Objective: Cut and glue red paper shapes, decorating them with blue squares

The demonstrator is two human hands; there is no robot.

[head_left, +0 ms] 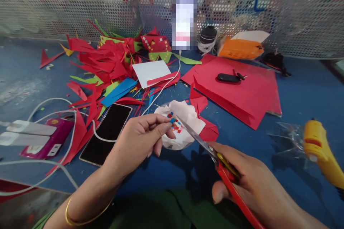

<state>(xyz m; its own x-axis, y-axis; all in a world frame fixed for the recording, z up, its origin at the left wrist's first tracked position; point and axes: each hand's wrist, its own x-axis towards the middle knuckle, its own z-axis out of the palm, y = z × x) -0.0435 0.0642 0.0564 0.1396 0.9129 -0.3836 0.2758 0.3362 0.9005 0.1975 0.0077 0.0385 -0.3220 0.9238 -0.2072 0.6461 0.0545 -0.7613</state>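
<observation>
My left hand [143,134] is closed in a pinch at the near-left side of a dish lined with crumpled white paper [197,118]. A small blue piece of paper [172,120] shows at its fingertips. My right hand [252,177] grips scissors [197,137] with red and yellow handles. Their blades point up and left over the dish, and the tips are just right of my left fingertips. Tiny red and blue paper squares [177,128] lie in the dish below. Whether the blades touch the blue piece is unclear.
Red and green paper scraps [115,55] pile up at the back left. A black-screened phone [107,134], white cables and a purple box [49,137] lie left. Red sheets [231,93] carry a key [229,77]. A yellow glue gun [319,146] rests far right.
</observation>
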